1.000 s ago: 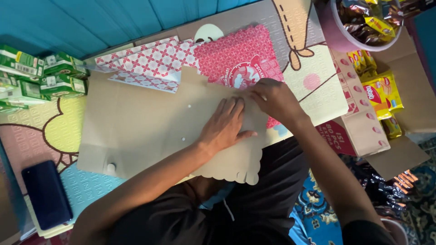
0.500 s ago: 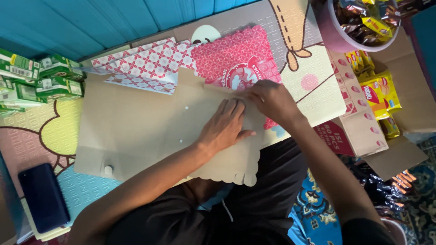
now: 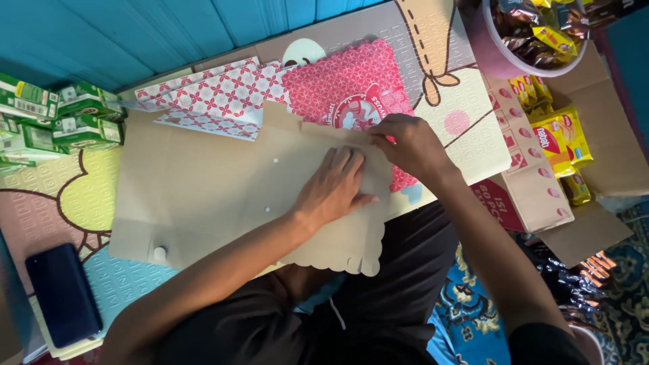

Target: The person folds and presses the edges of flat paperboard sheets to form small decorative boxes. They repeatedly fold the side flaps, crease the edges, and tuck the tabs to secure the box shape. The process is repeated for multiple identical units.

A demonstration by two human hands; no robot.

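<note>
Hands (image 3: 334, 186) flat on brown cardboard (image 3: 203, 196), green cartons (image 3: 54, 115) left

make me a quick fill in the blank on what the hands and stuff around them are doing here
1. The left hand lies flat on a sheet of brown ____.
2. The right hand pinches the sheet's ____ edge.
3. The dark phone lies at the picture's lower ____.
4. The snack tub is ____.

Missing words: cardboard; top; left; pink
</note>
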